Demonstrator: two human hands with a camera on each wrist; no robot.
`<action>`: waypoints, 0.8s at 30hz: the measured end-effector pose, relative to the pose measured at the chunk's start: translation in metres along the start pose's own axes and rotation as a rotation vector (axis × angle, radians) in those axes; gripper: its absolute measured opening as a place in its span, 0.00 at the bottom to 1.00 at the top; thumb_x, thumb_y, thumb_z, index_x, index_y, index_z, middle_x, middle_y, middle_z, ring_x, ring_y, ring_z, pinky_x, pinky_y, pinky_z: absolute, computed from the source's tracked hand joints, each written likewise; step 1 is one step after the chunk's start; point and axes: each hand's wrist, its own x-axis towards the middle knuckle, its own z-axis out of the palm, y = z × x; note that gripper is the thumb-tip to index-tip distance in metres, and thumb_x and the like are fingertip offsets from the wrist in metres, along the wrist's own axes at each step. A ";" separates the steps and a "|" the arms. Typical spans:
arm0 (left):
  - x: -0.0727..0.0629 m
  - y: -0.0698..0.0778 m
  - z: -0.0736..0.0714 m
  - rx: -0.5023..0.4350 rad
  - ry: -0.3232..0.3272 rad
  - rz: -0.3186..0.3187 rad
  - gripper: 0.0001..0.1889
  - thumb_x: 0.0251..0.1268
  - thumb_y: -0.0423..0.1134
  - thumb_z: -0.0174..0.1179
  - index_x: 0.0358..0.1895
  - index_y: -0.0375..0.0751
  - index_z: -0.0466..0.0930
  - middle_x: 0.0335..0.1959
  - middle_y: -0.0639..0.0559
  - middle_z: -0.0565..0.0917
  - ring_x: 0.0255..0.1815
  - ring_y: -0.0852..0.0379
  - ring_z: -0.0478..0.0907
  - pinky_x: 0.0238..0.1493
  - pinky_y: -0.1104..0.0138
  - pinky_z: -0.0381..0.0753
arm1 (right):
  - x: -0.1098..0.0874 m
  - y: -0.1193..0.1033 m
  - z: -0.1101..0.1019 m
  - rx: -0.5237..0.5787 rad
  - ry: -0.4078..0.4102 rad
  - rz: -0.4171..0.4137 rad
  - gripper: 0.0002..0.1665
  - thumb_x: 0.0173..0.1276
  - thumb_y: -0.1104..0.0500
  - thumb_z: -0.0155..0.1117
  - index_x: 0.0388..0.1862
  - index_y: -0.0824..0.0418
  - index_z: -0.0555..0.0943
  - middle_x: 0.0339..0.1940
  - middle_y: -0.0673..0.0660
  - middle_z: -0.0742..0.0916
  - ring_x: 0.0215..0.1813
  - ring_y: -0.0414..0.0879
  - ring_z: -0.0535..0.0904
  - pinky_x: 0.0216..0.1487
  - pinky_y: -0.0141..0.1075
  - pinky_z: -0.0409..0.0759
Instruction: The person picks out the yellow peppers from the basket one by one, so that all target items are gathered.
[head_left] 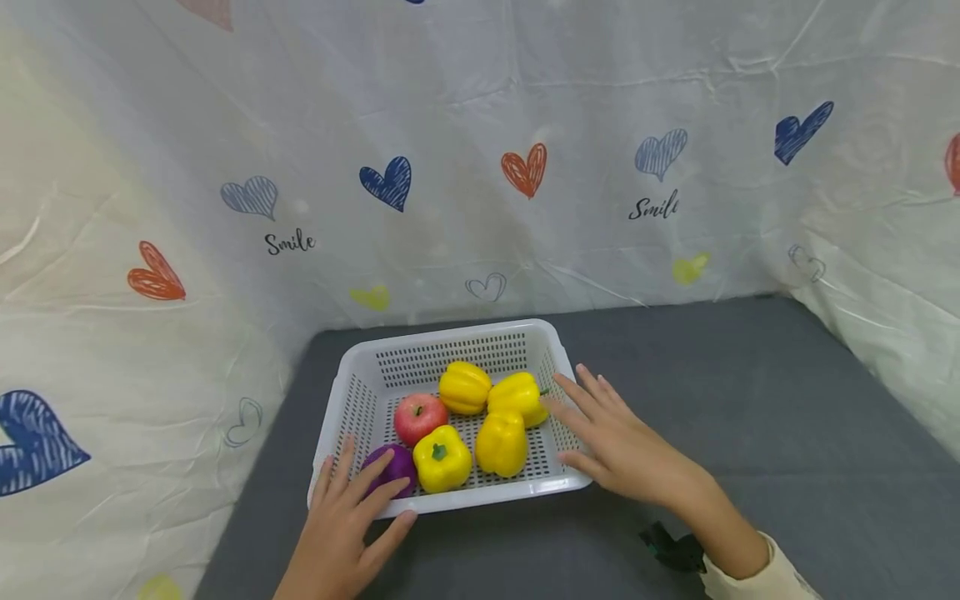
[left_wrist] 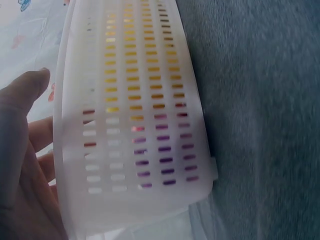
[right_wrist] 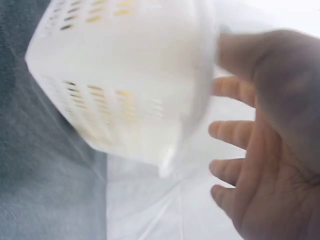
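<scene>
At far left a white cloth point(head_left: 75, 350) printed with hearts hangs beside a dark grey tabletop point(head_left: 750, 400). The left hand point(head_left: 337, 521) reaches over the near left corner of a white perforated plastic basket point(head_left: 442, 338), its fingers spread and partly hiding a round purple item point(head_left: 402, 463); whether they touch it I cannot tell. The basket stands upright on the tabletop. Inside, rightward from the purple item, come a red apple point(head_left: 420, 419), a yellow bell pepper point(head_left: 442, 460) with its green stem up, another yellow pepper point(head_left: 464, 387) behind it, then two more, one nearer point(head_left: 501, 443) and one by the right wall point(head_left: 517, 396). The right hand point(head_left: 622, 446) is at the basket's right rim, fingers spread, pinching nothing, its arm in a cream sleeve point(head_left: 757, 575).
</scene>
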 end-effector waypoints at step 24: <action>0.004 0.006 0.018 0.077 0.163 0.044 0.16 0.51 0.61 0.73 0.37 0.57 0.87 0.32 0.65 0.80 0.35 0.61 0.76 0.39 0.60 0.78 | 0.056 -0.023 0.020 0.054 -0.182 -0.169 0.43 0.57 0.56 0.80 0.71 0.55 0.73 0.74 0.61 0.70 0.73 0.58 0.66 0.68 0.53 0.67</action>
